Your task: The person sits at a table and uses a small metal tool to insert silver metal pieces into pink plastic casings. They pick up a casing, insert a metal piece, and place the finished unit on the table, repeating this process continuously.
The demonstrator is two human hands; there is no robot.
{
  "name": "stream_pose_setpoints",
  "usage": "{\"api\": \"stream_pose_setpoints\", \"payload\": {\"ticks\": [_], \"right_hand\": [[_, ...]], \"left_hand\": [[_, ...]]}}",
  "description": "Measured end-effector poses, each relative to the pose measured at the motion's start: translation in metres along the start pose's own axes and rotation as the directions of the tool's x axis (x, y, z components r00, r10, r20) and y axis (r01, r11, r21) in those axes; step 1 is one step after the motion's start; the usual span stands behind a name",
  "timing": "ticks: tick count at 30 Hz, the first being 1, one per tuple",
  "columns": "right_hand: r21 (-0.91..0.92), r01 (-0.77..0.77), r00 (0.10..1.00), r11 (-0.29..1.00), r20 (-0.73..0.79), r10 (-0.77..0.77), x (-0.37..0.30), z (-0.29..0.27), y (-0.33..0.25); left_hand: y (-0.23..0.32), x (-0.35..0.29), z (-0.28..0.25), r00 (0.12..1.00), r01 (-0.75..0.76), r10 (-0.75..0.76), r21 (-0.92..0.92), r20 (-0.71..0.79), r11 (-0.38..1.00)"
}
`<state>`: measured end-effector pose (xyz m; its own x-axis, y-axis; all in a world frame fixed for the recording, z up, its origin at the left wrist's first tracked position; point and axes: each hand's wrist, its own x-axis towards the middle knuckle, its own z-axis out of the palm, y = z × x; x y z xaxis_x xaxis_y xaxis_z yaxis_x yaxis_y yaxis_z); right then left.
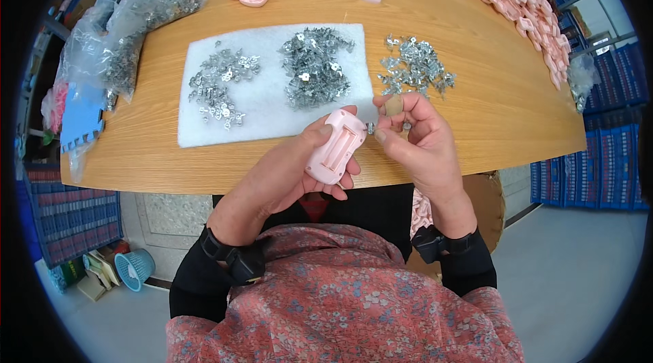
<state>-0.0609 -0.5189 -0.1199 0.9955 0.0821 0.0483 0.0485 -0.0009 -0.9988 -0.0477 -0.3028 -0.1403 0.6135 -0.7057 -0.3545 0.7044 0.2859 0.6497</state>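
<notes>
While one table (503,132) spreads before me, one white mat (265,118) on it bears two piles of metal bits (316,67), and a third pile (416,67) lies just to the mat's right. My left hand (294,169) grips one pink shell (336,147), hollow side up, by the table's near edge. My right hand (427,142) pinches at least one clip (371,128) by the shell's upper end; whether clip and shell touch, I can't tell.

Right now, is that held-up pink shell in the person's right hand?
No, the left hand holds the pink shell, while the right hand holds a small metal piece.
</notes>
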Motion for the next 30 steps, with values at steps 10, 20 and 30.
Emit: {"api": "stream_pose_setpoints", "payload": {"ticks": [10, 20, 30], "right_hand": [[-0.291, 0.057, 0.998, 0.955, -0.024, -0.067, 0.002, 0.014, 0.012], [-0.728, 0.255, 0.954, 0.637, 0.081, -0.289, 0.0, 0.025, 0.005], [-0.411, -0.027, 1.0, 0.911, -0.014, 0.023, -0.001, 0.01, 0.009]], "left_hand": [[-0.009, 0.005, -0.001, 0.999, -0.032, 0.032, -0.074, -0.004, 0.997], [-0.012, 0.009, 0.005, 0.995, -0.017, 0.021, 0.048, -0.095, 0.999], [-0.01, 0.007, 0.0, 0.999, -0.04, 0.04, -0.025, -0.017, 0.999]]}}
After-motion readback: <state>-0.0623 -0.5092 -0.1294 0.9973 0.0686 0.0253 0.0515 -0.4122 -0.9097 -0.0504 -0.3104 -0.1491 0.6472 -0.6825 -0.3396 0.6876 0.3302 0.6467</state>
